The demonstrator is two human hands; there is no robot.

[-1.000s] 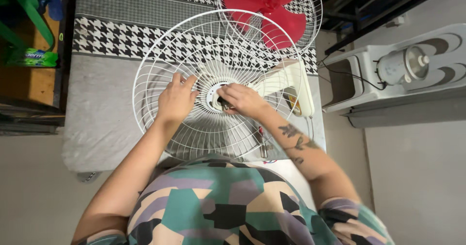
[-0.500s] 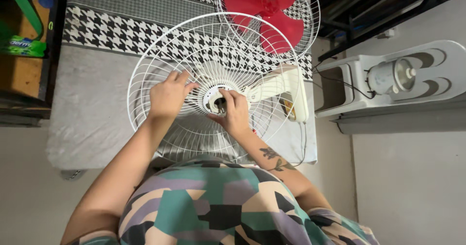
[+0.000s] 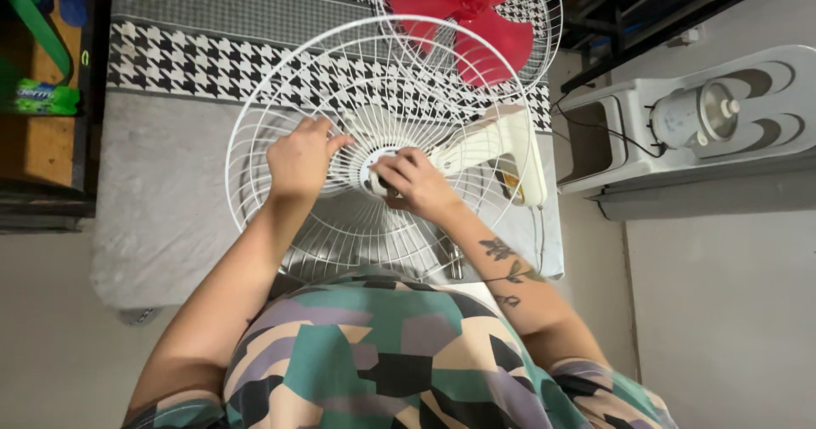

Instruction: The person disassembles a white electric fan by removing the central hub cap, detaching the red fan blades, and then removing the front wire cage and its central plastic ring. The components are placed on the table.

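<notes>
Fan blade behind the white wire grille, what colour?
Red plastic fan blade, clearest in the head view.

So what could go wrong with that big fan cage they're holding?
The white wire guard is steadied only by the left hand, so it might tip or slide. The right hand pinches a small dark part at the hub; fingers could get nipped between wires, or the part might drop through.

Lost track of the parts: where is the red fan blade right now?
In the head view, the red fan blade lies at top centre inside a second white wire guard, just beyond the guard both hands work on.
</notes>
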